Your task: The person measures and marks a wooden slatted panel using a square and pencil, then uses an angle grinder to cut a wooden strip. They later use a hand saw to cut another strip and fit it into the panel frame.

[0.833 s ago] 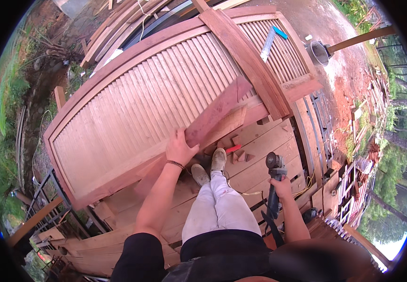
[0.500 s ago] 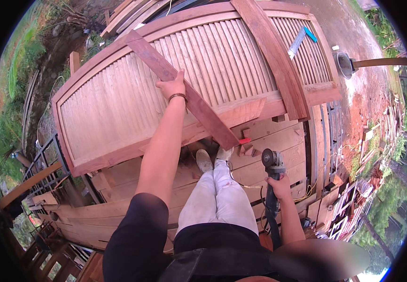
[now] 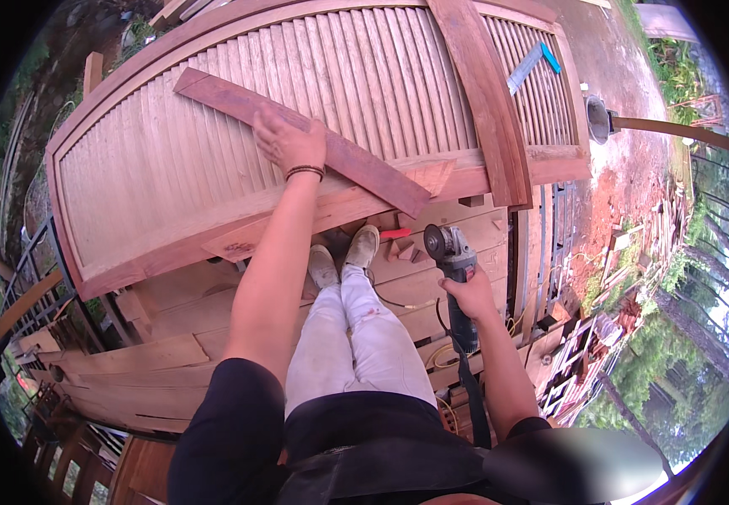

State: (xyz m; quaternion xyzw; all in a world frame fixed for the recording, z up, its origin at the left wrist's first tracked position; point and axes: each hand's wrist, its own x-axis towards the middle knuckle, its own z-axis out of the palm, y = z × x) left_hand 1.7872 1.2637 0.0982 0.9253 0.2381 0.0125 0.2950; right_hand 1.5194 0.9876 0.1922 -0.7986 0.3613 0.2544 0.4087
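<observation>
My left hand (image 3: 287, 140) presses flat on a loose reddish wooden board (image 3: 297, 139) that lies slantwise across a large slatted wooden panel (image 3: 171, 160). My right hand (image 3: 468, 296) grips the body of a grey angle grinder (image 3: 451, 252), disc end pointing away from me, held low beside my right leg. A black cord runs from the grinder back toward my waist. My feet in pale shoes (image 3: 343, 257) stand on planks just below the panel's lower rail.
A second long reddish board (image 3: 482, 93) leans across the panel's right side. A blue-handled square (image 3: 531, 66) rests on the slats at the upper right. Small wood offcuts and a red tool (image 3: 396, 234) lie by my feet. Stacked timber and bare red earth lie right.
My left hand has swung the loose board up and leftward across the slats, from near the lower rail to the panel's middle. The grinder hand has stayed in place.
</observation>
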